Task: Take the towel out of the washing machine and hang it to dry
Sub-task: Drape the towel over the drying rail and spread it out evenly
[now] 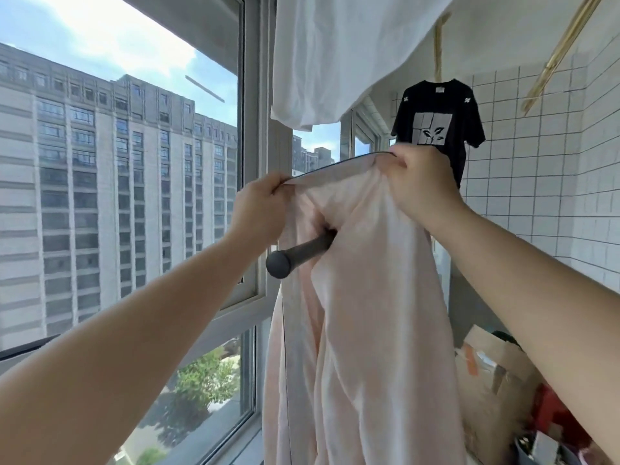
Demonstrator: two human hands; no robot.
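**Pink towel held by its top edge at the drying rod, both hands gripping**

Item 1. Left hand: raised in front of the window, fingers curled tight into a fist round the towel's dark-piped top hem. The hem runs out of the top of the fist toward the other hand. Nothing else is in this hand.

Item 2. Right hand: raised slightly higher and further right, back of the hand toward the camera, fingers folded down over a bunched corner of the same hem. The grip is closed; the fingertips are hidden in the cloth.

Item 3. Towel: pale pink, large, hanging in long folds from the two hands down past the bottom edge of the view. The stretch of hem between the hands is pulled taut and nearly straight. The cloth hangs against and around the rod; whether it is draped over the rod cannot be told.

Item 4. Rod: dark grey, round capped end pointing toward the camera, its far length disappearing behind the towel's folds below the hands.

Item 5. White cloth: hanging overhead, above the hands.

Item 6. Black T-shirt: with a pale square print, hanging behind the right hand against the white-tiled wall.

Item 7. Window: to the left, with an apartment block outside.
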